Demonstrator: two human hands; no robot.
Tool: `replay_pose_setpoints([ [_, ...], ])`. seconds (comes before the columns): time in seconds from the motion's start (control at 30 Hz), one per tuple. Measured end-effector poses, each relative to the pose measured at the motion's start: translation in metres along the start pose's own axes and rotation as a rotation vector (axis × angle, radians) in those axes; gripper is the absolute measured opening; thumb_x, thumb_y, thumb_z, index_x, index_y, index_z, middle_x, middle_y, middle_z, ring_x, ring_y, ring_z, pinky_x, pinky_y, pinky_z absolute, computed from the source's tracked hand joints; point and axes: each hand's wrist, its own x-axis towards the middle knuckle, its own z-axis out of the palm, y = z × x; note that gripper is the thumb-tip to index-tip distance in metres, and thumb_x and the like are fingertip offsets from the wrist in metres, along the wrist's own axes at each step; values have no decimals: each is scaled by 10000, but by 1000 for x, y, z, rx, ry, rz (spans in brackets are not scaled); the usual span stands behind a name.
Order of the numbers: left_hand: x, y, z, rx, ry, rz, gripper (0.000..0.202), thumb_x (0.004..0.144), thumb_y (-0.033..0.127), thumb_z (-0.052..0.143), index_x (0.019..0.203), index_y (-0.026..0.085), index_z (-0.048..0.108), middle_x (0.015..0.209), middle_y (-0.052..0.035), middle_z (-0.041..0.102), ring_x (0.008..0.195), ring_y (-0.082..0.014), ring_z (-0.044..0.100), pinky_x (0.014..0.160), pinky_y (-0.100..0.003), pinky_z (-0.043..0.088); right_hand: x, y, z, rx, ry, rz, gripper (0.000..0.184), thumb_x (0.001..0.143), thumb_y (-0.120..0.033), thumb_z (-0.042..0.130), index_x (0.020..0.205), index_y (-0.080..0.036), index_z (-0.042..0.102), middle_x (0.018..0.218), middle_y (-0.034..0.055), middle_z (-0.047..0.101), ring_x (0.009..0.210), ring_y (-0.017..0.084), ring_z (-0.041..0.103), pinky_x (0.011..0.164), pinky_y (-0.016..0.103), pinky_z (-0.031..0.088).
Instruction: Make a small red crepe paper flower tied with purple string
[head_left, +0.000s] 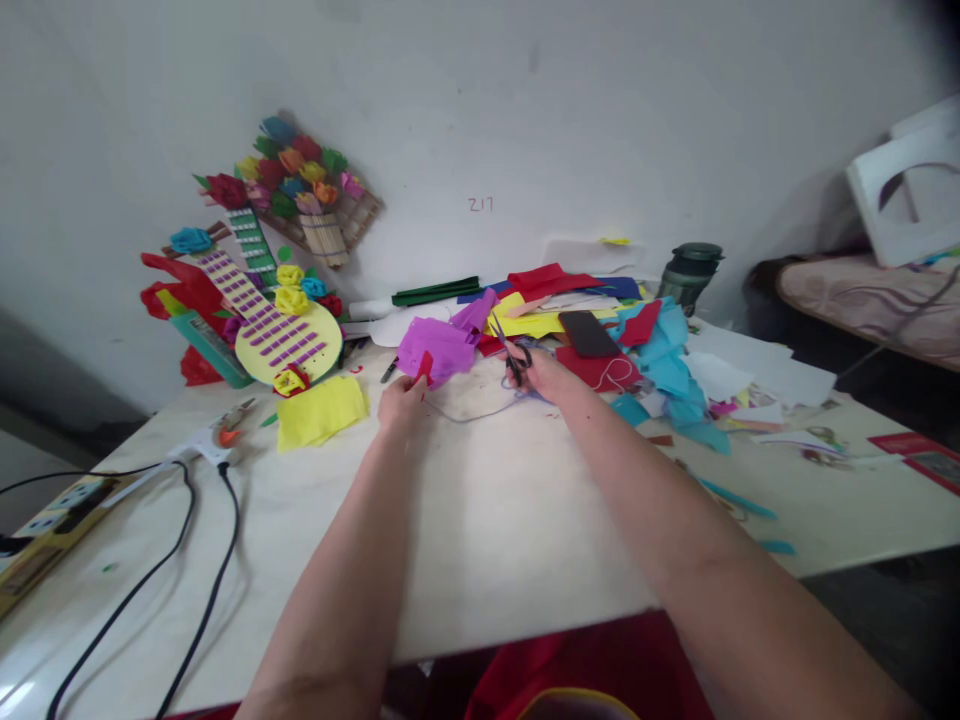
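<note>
My left hand (pixel 403 402) pinches a small strip of red paper (pixel 425 368) that stands up from the fingers. Behind it lie purple paper sheets (pixel 435 345). To the right, my right hand (pixel 536 372) is closed round the black handles of a pair of scissors (pixel 516 358), blades pointing up and away from me. A thin grey cord (pixel 469 417) runs over the table between my two hands. Just beyond the right hand, a dark phone (pixel 589 333) rests on red paper.
Left are a paper-decorated guitar shape (pixel 289 340), yellow paper (pixel 322 412), a glue gun (pixel 214 440) and a power strip (pixel 56 525). Blue paper (pixel 667 360), white scraps (pixel 742 365) and a dark green bottle (pixel 690 275) stand or lie right. A flower-basket decoration (pixel 322 238) leans on the wall.
</note>
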Motion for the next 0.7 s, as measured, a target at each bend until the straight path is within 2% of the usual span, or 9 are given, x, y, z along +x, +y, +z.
replay_pose_setpoints([
  [0.07,0,3,-1,176,144,134,190,643,344,669,594,182,584,815,-100,640,948,-270,505,759,-360,398,0,0,-4,-8,-11,25,305,828,-443,483,881,-150,551,539,1,551,419,103,507,315,185,287],
  [0.13,-3,9,0,218,209,197,178,700,334,620,648,166,594,943,-125,638,1049,-291,456,859,-397,357,-1,-1,-7,-5,-34,48,319,828,-449,476,883,-145,556,539,7,556,413,102,503,317,186,289],
  [0.2,-6,17,3,232,277,183,221,753,363,559,724,148,606,919,-141,633,1044,-295,466,854,-408,361,-3,-2,-8,0,-48,73,322,833,-444,466,889,-143,563,538,11,557,414,104,509,320,187,294],
  [0.27,-6,23,9,198,305,118,262,771,393,528,763,142,603,801,-126,619,955,-281,533,761,-377,406,-4,-3,-10,11,-50,98,318,842,-431,452,891,-139,568,536,12,558,414,105,513,321,187,295],
  [0.3,-5,27,14,152,250,95,262,771,396,525,748,144,593,746,-105,606,856,-255,577,689,-342,421,-5,-3,-10,21,-50,109,319,848,-426,444,889,-137,570,534,12,557,411,104,511,322,187,295],
  [0.37,-2,32,25,-74,19,53,254,777,395,520,760,149,581,701,-67,593,671,-189,610,557,-272,419,-6,-3,-12,50,-59,124,329,856,-426,430,879,-132,575,529,10,555,405,100,504,323,188,294],
  [0.47,3,40,45,-343,-252,-107,241,779,376,546,824,139,552,707,-48,590,522,-132,596,469,-229,413,-5,-2,-17,114,-90,119,330,857,-423,424,868,-134,582,522,3,554,400,99,503,325,190,294],
  [0.6,3,46,72,-514,-380,-177,214,804,346,545,855,140,516,675,-17,556,495,-105,582,459,-210,433,-3,1,-21,203,-122,66,327,850,-423,431,874,-138,589,535,4,568,401,105,507,329,199,293],
  [0.7,5,46,90,-504,-439,-213,194,831,342,514,890,157,506,652,-4,538,501,-104,575,430,-199,406,-3,2,-19,255,-127,6,328,846,-422,433,899,-138,590,542,5,575,405,111,508,333,206,291],
])
